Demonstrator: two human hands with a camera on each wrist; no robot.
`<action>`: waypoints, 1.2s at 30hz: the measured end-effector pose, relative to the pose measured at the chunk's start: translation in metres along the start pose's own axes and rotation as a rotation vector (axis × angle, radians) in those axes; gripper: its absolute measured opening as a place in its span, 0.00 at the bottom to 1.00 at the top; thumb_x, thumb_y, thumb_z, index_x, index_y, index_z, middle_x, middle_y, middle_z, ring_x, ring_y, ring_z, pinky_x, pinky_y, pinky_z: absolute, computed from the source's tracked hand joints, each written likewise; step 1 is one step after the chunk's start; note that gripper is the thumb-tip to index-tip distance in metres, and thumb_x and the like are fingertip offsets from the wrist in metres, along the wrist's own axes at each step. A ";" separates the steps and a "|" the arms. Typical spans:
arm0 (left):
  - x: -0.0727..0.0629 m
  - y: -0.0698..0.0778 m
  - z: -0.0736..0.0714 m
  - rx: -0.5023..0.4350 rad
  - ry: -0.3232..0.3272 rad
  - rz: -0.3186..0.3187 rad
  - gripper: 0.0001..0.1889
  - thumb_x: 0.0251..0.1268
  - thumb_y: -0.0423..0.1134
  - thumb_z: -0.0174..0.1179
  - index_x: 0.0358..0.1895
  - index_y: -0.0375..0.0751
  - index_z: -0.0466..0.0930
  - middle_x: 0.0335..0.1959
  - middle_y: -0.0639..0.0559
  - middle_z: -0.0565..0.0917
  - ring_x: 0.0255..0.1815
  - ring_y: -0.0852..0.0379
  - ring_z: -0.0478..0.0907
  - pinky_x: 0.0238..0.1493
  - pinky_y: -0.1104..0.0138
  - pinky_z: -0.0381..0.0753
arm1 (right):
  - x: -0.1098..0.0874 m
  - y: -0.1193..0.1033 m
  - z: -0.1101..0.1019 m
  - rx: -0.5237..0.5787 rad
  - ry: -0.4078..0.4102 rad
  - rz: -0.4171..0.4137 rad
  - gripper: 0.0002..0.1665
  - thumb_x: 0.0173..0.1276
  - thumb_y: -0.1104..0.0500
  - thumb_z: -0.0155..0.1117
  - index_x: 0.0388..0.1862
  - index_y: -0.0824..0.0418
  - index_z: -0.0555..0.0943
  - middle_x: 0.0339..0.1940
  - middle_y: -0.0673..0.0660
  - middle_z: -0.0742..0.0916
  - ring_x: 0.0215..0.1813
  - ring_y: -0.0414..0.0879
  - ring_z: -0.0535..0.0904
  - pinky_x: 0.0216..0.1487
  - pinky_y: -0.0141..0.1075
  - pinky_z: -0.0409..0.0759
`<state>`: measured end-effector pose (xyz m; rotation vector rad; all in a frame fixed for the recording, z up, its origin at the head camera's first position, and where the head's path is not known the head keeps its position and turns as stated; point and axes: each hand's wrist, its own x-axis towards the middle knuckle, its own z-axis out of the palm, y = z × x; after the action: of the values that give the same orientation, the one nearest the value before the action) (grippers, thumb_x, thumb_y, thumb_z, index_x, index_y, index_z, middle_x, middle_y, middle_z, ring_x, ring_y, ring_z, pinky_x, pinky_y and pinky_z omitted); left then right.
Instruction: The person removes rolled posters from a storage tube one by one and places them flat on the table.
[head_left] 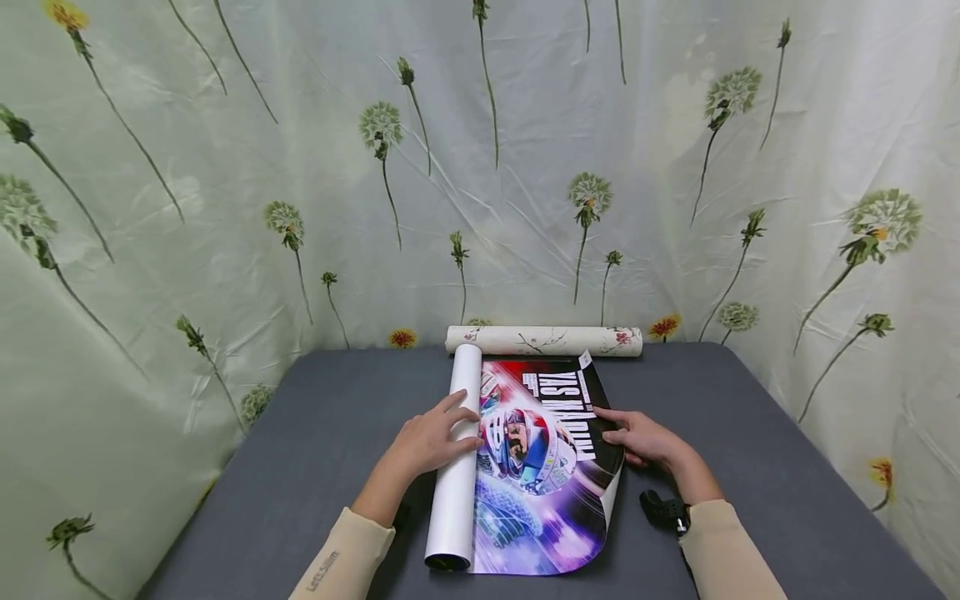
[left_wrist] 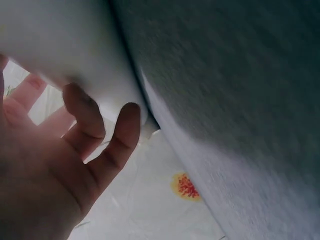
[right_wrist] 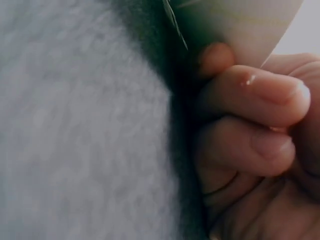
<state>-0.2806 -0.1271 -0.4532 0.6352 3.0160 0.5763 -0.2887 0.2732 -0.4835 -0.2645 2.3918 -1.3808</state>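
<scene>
A glossy printed poster [head_left: 558, 533] lies partly unrolled on the dark grey table, with a helmeted figure and sideways lettering on its face. Its left part is still a white roll [head_left: 452, 500]. My left hand [head_left: 433, 437] rests over that roll with fingers spread and lightly bent; the left wrist view shows its fingertips against the white roll [left_wrist: 55, 35]. At the poster's right edge, my right hand [head_left: 648, 437] pinches the sheet, index finger on the printed face and other fingers curled beneath. The right wrist view shows these curled fingers [right_wrist: 250, 120] beside the pale underside [right_wrist: 245, 25].
Across the table's back edge lies another roll [head_left: 540, 340], cream with a floral pattern. A black strap [head_left: 663, 510] hangs at the right wrist. Behind the grey table [head_left: 337, 417] hangs a pale curtain [head_left: 337, 150] printed with dandelions.
</scene>
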 end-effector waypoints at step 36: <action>-0.001 -0.014 -0.010 0.055 0.026 0.034 0.16 0.74 0.53 0.65 0.60 0.61 0.87 0.82 0.53 0.69 0.68 0.42 0.82 0.57 0.45 0.82 | -0.002 0.009 -0.010 0.061 -0.031 -0.041 0.39 0.85 0.56 0.55 0.88 0.63 0.56 0.14 0.45 0.73 0.14 0.37 0.67 0.21 0.32 0.72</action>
<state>-0.2861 -0.1427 -0.4488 0.6887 3.0602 0.5088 -0.2904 0.2862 -0.4866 -0.3184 2.3264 -1.4546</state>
